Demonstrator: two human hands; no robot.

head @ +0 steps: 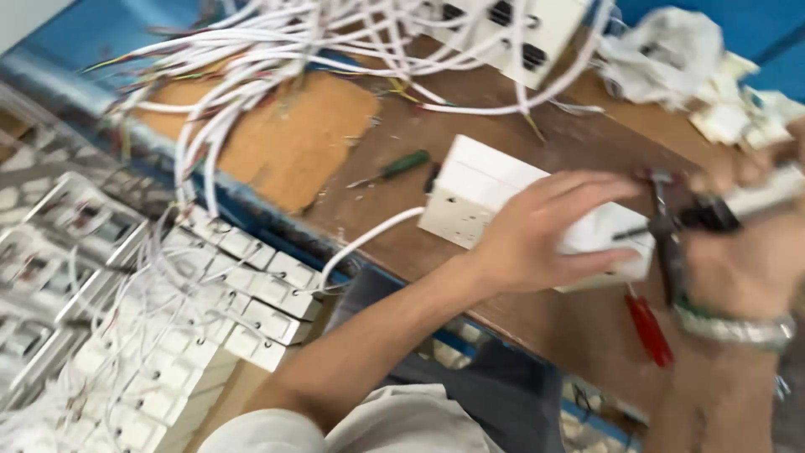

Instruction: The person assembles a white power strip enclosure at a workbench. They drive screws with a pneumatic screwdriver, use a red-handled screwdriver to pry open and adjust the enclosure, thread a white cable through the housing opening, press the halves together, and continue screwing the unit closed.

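Note:
My left hand [543, 226] lies on top of a white socket box [482, 189] on the brown workbench [470, 126], fingers spread over its right end. A white cable [369, 239] runs from the box down over the bench edge. My right hand [750, 252], with a metal wristband, holds a screwdriver with a black and white handle [738, 205] whose shaft points at the box. Pliers with red handles [662, 252] hang at the same hand; the blur hides how they are held.
A green-handled screwdriver [394, 168] lies left of the box. A bundle of white wires [277, 50] and another white socket unit [511, 33] fill the back. Several white socket boxes [193, 335] are piled on the left below the bench. Crumpled white wrapping [671, 50] sits back right.

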